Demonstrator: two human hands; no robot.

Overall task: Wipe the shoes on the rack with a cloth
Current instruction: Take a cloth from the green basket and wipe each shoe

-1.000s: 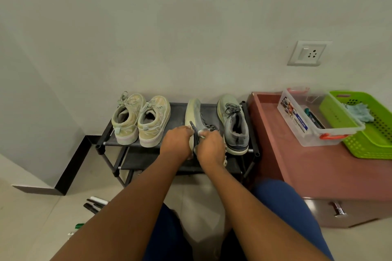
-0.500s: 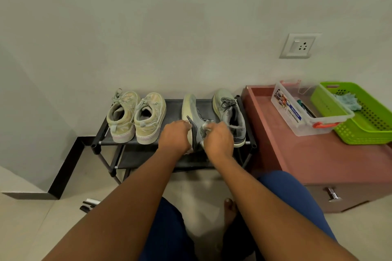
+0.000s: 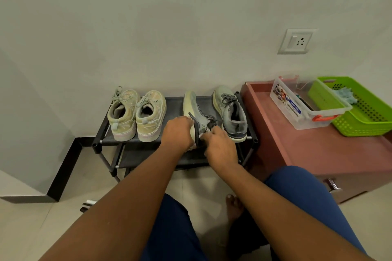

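- Your left hand (image 3: 177, 132) is curled round the heel end of the tipped grey shoe (image 3: 196, 113), fingers wrapped against its pale sole, holding it on its side on the top shelf of the black rack (image 3: 101, 137).
- Your right hand (image 3: 220, 146) sits just at 3 o'clock of the left one, fingers bent in against the shoe's upper near the laces; a small pale bit shows at the fingertips (possibly the cloth, but too little is visible to be sure), so you cannot tell from this view what it grips.
- The tipped shoe lies with its sole facing 9 o'clock and its toe toward the wall at 12 o'clock.
- Its mate, the upright grey shoe (image 3: 232, 112), stands at 3 o'clock of it, near but apart, at the rack's right end.
- At 9 o'clock of your hands stands a pair of beige sneakers (image 3: 137, 115), side by side and touching, toes to the wall.
- At 3 o'clock of the rack is a reddish-brown cabinet (image 3: 318, 150), its side right against the rack.
- On the cabinet top stands a clear plastic box (image 3: 297, 110) with an orange handle, and touching it at 3 o'clock a green basket (image 3: 364, 121) with a pale blue-green rag (image 3: 345, 94) lying inside.
- A wall socket (image 3: 296, 40) is set above the cabinet, at 12 o'clock of it.
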